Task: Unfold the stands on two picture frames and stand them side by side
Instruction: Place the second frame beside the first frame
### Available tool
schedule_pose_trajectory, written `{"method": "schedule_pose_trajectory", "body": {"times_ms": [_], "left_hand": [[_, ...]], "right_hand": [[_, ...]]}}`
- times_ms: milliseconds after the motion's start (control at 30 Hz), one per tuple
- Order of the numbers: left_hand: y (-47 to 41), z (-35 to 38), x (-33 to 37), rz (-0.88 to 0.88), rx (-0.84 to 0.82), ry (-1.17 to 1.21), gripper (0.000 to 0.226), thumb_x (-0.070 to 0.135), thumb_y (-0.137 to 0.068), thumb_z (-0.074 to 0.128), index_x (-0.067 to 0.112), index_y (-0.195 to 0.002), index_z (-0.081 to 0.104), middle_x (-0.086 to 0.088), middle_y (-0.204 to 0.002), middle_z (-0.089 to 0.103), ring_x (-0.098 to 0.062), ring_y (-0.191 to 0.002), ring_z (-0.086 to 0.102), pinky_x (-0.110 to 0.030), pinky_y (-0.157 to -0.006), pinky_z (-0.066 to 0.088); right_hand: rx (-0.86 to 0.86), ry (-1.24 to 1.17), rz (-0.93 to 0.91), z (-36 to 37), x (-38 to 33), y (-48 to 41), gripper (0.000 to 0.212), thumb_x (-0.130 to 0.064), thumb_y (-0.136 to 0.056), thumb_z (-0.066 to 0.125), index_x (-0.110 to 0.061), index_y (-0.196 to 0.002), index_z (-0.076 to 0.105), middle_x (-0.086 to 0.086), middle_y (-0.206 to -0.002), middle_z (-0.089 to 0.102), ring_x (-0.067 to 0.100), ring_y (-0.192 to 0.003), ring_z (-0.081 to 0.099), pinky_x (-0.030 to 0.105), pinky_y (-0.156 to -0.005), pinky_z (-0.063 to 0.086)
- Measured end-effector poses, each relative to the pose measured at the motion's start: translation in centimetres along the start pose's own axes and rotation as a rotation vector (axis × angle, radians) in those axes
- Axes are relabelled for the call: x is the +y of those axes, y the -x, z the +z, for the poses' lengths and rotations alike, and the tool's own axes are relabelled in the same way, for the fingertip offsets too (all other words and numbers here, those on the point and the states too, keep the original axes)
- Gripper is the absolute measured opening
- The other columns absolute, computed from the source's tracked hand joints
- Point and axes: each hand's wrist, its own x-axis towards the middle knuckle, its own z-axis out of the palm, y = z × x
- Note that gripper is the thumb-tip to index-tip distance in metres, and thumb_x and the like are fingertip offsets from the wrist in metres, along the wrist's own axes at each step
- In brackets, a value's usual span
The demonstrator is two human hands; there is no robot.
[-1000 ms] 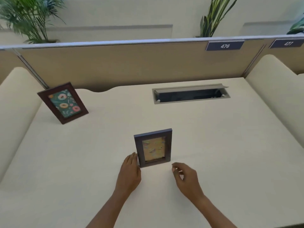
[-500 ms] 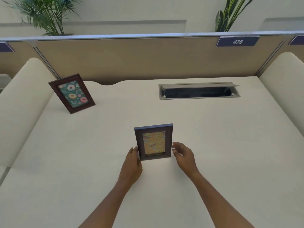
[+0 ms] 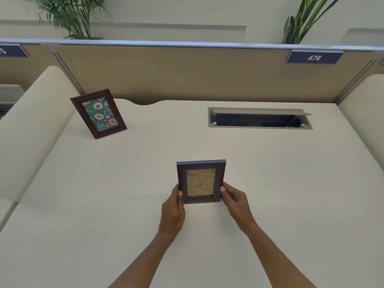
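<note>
At the far left a cream padded side panel (image 3: 35,129) curves up beside the desk (image 3: 280,183), and behind it a potted palm (image 3: 70,17) rises above the tan divider (image 3: 176,73). Just right of that panel, at the back-left of the desk, the doughnut-print frame (image 3: 98,113) stands upright on its own — dark reddish wood, leaning back a little and turned at an angle, with nothing touching it.

Toward the middle and nearer the camera, the left hand (image 3: 173,208) grips the left edge of the emoji-print frame (image 3: 201,181), thumb on the front of the moulding and the fingers hidden behind it. That frame is upright, facing the camera, its bottom edge at or just above the desk surface; which of the two cannot be told. It sits well apart from the doughnut-print frame, to its right and closer in. The right hand (image 3: 233,199) clasps the opposite edge the same way, thumb pressed to the front near the lower corner — so both hands are closed on this frame.

Further right and back, an open cable tray (image 3: 259,118) is sunk into the desk. Above it, a blue plate reading 476 (image 3: 314,57) hangs on the divider, with a tall-leafed plant (image 3: 305,19) behind.
</note>
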Motion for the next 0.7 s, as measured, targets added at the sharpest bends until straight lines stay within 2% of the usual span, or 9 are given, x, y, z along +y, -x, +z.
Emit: {"method": "schedule_pose_trajectory", "body": {"times_ms": [100, 233, 367, 500, 700], "left_hand": [[0.0, 0.1, 0.3, -0.007, 0.019, -0.003, 0.035, 0.032, -0.110, 0.031, 0.034, -0.139, 0.050, 0.028, -0.109, 0.066, 0.001, -0.093, 0.067, -0.011, -0.069, 0.049], [-0.6, 0.2, 0.3, -0.036, 0.051, -0.005, 0.037, 0.028, -0.110, 0.033, 0.026, -0.140, 0.054, 0.016, -0.110, 0.071, -0.001, -0.095, 0.067, -0.013, -0.072, 0.051], [-2.0, -0.3, 0.3, -0.051, 0.087, 0.005, 0.036, 0.024, -0.109, 0.036, 0.022, -0.140, 0.056, 0.013, -0.110, 0.071, 0.001, -0.096, 0.066, -0.024, -0.076, 0.056], [-3.6, -1.0, 0.1, -0.069, 0.118, 0.010, 0.037, 0.023, -0.109, 0.037, 0.020, -0.141, 0.056, 0.010, -0.110, 0.072, -0.002, -0.093, 0.067, -0.028, -0.076, 0.057], [-6.6, -2.6, -0.4, -0.097, 0.157, 0.049, 0.036, 0.021, -0.109, 0.038, 0.018, -0.139, 0.058, 0.010, -0.110, 0.072, 0.002, -0.095, 0.066, -0.021, -0.075, 0.055]], "right_hand": [[0.020, 0.007, -0.001, 0.1, 0.2, -0.1, 0.036, -0.015, -0.105, 0.052, -0.007, -0.140, 0.061, 0.006, -0.130, 0.072, 0.022, -0.126, 0.065, 0.047, -0.110, 0.051], [0.027, 0.002, -0.001, 0.4, 0.0, -0.7, 0.035, -0.015, -0.106, 0.050, -0.008, -0.139, 0.062, 0.005, -0.132, 0.071, 0.022, -0.128, 0.064, 0.048, -0.113, 0.048], [0.018, 0.001, -0.005, 1.4, -0.7, -2.0, 0.035, -0.017, -0.106, 0.050, -0.011, -0.138, 0.064, 0.003, -0.132, 0.071, 0.020, -0.129, 0.064, 0.048, -0.113, 0.047], [0.019, -0.004, -0.011, 2.7, -1.5, -3.7, 0.035, -0.018, -0.106, 0.052, -0.012, -0.138, 0.064, 0.002, -0.132, 0.071, 0.021, -0.128, 0.064, 0.049, -0.113, 0.048], [-0.003, -0.001, -0.024, 5.0, -2.7, -6.9, 0.035, -0.017, -0.106, 0.051, -0.010, -0.139, 0.062, 0.002, -0.131, 0.072, 0.021, -0.127, 0.065, 0.049, -0.111, 0.050]]}}
